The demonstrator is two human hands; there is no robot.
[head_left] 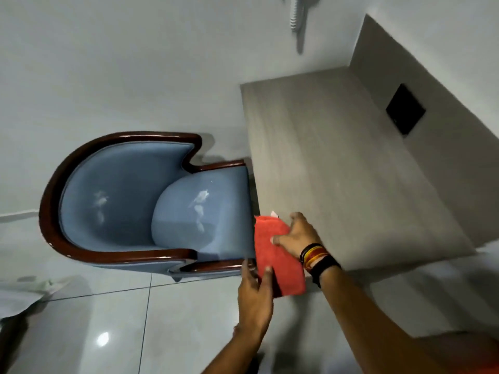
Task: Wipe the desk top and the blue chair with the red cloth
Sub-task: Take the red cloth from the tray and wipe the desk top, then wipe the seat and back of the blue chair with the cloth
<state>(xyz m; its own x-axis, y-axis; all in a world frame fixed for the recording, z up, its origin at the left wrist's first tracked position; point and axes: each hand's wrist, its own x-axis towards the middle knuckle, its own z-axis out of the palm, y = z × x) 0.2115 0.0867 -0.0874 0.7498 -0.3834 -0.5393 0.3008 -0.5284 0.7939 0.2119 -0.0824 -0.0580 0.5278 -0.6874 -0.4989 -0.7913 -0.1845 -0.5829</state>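
Note:
The red cloth [275, 255] lies folded over the near left corner of the grey wooden desk top [337, 163]. My right hand [297, 234], with bands on its wrist, rests flat on the cloth's upper part. My left hand [255, 292] pinches the cloth's lower left edge between thumb and fingers. The blue chair [129, 203], with a dark wooden frame, stands left of the desk, its seat front tucked under the desk edge. Pale smudges show on its seat and back.
A black square panel [405, 109] is set in the wall panel behind the desk. Glossy grey floor tiles [113, 319] spread below. White fabric [24, 295] lies at the lower left edge. A grey fixture [298, 22] hangs on the wall at the top.

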